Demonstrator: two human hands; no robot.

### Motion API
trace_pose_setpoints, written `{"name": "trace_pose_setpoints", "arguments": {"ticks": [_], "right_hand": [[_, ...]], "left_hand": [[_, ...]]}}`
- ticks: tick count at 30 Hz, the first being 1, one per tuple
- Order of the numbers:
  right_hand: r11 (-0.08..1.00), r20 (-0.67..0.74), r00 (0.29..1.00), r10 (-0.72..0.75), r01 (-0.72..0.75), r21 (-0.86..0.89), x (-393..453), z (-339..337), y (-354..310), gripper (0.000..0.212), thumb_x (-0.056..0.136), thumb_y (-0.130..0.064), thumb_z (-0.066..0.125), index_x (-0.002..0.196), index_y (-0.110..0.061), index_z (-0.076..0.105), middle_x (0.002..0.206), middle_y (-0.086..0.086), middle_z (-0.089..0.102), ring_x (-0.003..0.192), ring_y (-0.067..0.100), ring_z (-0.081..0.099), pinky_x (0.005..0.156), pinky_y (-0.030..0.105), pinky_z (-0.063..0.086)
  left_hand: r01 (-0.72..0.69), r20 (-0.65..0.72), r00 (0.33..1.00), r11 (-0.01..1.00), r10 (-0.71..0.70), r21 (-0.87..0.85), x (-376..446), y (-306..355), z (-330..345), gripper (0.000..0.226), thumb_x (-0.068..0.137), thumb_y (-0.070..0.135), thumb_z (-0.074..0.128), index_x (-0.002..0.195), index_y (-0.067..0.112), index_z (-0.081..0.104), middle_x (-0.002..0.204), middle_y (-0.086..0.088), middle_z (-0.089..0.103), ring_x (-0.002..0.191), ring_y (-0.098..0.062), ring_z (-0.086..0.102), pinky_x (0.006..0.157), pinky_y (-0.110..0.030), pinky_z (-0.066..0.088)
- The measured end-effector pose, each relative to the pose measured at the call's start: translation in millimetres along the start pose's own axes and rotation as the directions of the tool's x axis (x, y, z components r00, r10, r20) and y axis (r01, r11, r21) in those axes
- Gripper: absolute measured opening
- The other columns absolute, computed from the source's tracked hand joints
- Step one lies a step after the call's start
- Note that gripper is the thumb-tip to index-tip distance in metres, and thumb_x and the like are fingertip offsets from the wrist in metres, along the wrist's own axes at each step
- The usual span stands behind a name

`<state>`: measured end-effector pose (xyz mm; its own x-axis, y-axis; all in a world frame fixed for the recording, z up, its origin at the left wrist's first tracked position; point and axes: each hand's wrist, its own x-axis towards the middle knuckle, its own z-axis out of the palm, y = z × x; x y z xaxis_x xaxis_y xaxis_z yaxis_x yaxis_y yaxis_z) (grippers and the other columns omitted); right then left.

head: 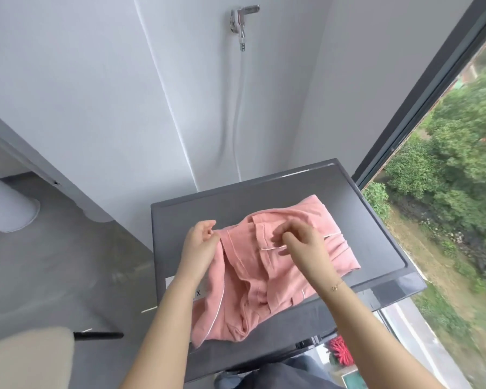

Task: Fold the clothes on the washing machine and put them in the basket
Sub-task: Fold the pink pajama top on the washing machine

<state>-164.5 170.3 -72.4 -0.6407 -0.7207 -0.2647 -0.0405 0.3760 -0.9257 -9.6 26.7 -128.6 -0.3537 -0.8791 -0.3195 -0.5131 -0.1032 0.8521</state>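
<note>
One pink garment lies rumpled on the washing machine, part hanging over its front edge; left hand pinches its left edge, right hand pinches the piped trim; folding looks barely begun; no basket in view.

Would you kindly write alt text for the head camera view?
A person's left hand and right hand pinch a pink garment with white piping, lying rumpled on a dark grey washing machine. A wall tap is behind it; a window showing trees is to the right.
</note>
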Motion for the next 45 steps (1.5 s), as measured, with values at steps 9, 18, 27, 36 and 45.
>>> {"name": "trace_pose_setpoints", "arguments": {"ticks": [9,18,27,36,45], "right_hand": [[0.587,0.238,0.966,-0.098,0.249,-0.770,-2,16,98,0.063,0.098,-0.030,0.042,0.155,-0.030,0.015,0.162,-0.014,0.003,0.145,0.015,-0.021,0.116,0.042,-0.016],[0.654,0.175,0.967,-0.187,0.256,-0.712,-7,17,112,0.072,0.082,-0.056,0.020,0.152,-0.040,0.010,0.160,-0.015,-0.006,0.147,0.012,-0.019,0.119,0.045,-0.013],[0.628,-0.226,0.912,-0.342,0.043,-0.777,-4,48,91,0.040,0.071,-0.059,0.052,0.090,-0.024,0.058,0.095,-0.004,0.051,0.094,0.021,0.045,0.092,0.038,0.033],[0.865,-0.263,0.880,-0.395,0.260,-0.430,-3,34,81,0.015,0.080,-0.030,0.064,0.075,-0.019,0.055,0.074,-0.013,0.052,0.078,0.019,0.047,0.078,0.036,0.038],[0.843,-0.259,0.821,-0.509,0.413,-0.346,-24,16,82,0.015,0.073,-0.007,0.069,0.077,-0.018,0.061,0.069,-0.013,0.051,0.079,0.016,0.046,0.074,0.027,0.042]], "left_hand": [[-0.258,0.271,0.953,0.837,0.137,0.483,32,12,53,0.044,0.091,0.043,0.056,0.129,0.023,0.054,0.134,0.001,0.055,0.128,-0.025,0.046,0.101,-0.037,0.036],[-0.435,0.214,0.892,0.886,0.399,0.159,33,7,38,0.026,0.077,0.009,0.076,0.063,0.016,0.056,0.098,0.015,0.066,0.091,0.006,0.061,0.084,-0.024,0.048],[-0.350,0.396,0.885,0.910,0.244,0.223,42,2,34,0.016,0.094,0.014,0.057,0.084,0.012,0.070,0.092,-0.001,0.073,0.088,-0.012,0.068,0.087,-0.028,0.051],[-0.408,0.381,0.884,0.843,0.269,0.351,56,-12,64,0.030,0.082,0.015,0.066,0.109,0.027,0.061,0.104,-0.001,0.050,0.096,-0.018,0.060,0.086,-0.029,0.049],[-0.609,0.172,0.791,0.727,0.587,0.318,60,20,20,0.020,0.081,0.000,0.061,0.084,0.017,0.071,0.088,0.011,0.059,0.072,-0.010,0.057,0.067,-0.027,0.043]]}}
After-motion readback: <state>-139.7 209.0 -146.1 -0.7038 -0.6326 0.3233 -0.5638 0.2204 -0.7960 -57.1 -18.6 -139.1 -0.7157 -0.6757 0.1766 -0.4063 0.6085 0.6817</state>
